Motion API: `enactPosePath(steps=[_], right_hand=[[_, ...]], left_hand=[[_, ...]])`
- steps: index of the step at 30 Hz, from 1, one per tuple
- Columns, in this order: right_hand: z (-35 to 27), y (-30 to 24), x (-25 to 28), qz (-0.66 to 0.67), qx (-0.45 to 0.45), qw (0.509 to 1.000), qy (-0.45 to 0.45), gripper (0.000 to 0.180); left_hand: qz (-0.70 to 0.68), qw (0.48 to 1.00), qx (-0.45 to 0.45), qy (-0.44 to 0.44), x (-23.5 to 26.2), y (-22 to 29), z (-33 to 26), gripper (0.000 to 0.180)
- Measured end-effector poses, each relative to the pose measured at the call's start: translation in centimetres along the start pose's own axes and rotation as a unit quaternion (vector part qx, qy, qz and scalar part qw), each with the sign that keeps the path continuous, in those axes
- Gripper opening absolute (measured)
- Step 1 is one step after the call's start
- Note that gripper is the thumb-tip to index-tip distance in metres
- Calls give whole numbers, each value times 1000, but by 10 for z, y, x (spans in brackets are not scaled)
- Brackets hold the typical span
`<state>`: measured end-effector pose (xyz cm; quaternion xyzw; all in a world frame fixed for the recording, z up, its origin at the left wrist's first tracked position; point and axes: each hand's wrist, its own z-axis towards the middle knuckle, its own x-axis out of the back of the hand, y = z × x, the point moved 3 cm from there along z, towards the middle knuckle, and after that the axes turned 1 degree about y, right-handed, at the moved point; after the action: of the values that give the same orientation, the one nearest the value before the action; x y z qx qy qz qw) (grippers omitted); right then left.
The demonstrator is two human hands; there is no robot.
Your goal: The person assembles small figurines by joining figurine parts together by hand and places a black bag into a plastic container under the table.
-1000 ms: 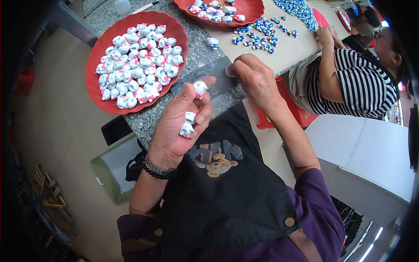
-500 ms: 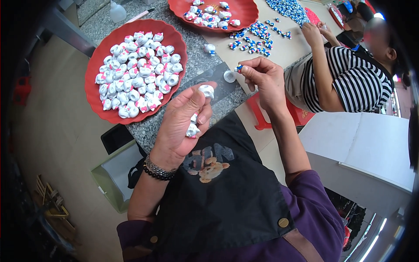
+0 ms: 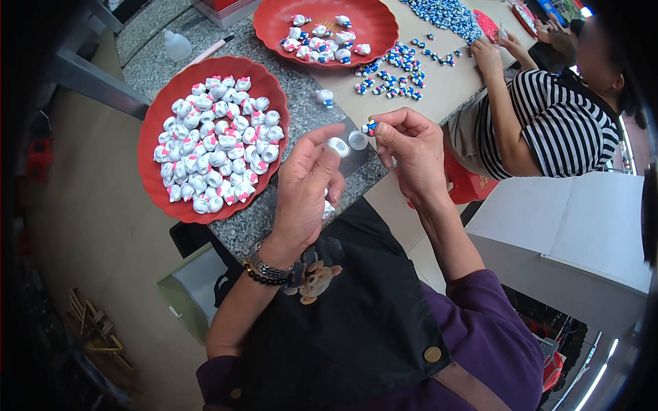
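My left hand (image 3: 305, 188) is closed around white figurine heads. One head (image 3: 337, 146) is pinched at the thumb with its round hollow facing up, and another (image 3: 327, 207) peeks out below the curled fingers. Between thumb and fingertips, my right hand (image 3: 415, 147) holds a small blue-and-white figurine body (image 3: 369, 128). The two hands are close together but apart. Just beyond them a small round clear dish (image 3: 357, 140) stands on a dark mat. A finished-looking figurine (image 3: 324, 98), white head on blue body, stands on the counter farther off.
A red scalloped plate (image 3: 145, 151) at left holds many white heads with pink bows. Another red plate (image 3: 384, 27) at the back holds assembled figurines. Loose blue bodies (image 3: 404, 68) lie beside it. A white squeeze bottle (image 3: 177, 46) stands far left. A striped-shirted person (image 3: 548, 123) works at right.
My left hand has moved up and right, toward the small dish. My right hand has come slightly lower and left with the figurine body, so the two hands are nearer each other.
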<state>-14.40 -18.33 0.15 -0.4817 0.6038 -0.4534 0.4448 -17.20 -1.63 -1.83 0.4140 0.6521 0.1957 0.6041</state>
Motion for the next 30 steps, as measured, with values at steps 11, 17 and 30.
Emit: enactPosePath(steps=[11,17,30], right_hand=[[-4,-3,6,-67,113,991,-24,10],[0,-4,14,-153,166,974,-34,13],[2,-19,8,-197,307,927,-83,16]], left_hand=[[79,995,-47,24,-9,-19,17,31],[208,972,-110,13,-14,-16,25,26],[430,879,-205,-18,-22,15,29,20]])
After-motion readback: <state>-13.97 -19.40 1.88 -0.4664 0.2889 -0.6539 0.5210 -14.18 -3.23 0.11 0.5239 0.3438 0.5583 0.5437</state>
